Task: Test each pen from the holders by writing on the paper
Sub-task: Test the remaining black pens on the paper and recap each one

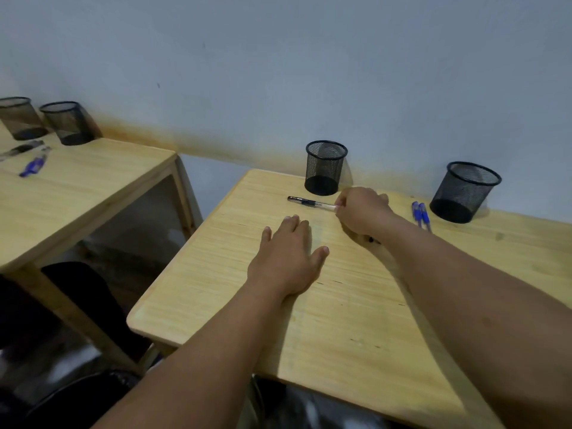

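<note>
A clear pen with a dark grip (311, 203) lies across the wooden desk (340, 305) in front of a black mesh holder (325, 167). My right hand (363, 212) pinches the pen's right end with curled fingers. My left hand (288, 257) rests flat on the desk, palm down, fingers straight. A second mesh holder (462, 191) stands at the back right, with two blue pens (420, 213) lying beside it. A small dark object (371, 240) shows under my right wrist. No paper is visible.
A second wooden desk (77, 193) at the left carries two more mesh holders (66, 122), a blue pen (33, 166) and a dark pen (21, 149). A gap separates the desks. A dark chair (77, 305) sits below. A wall runs behind.
</note>
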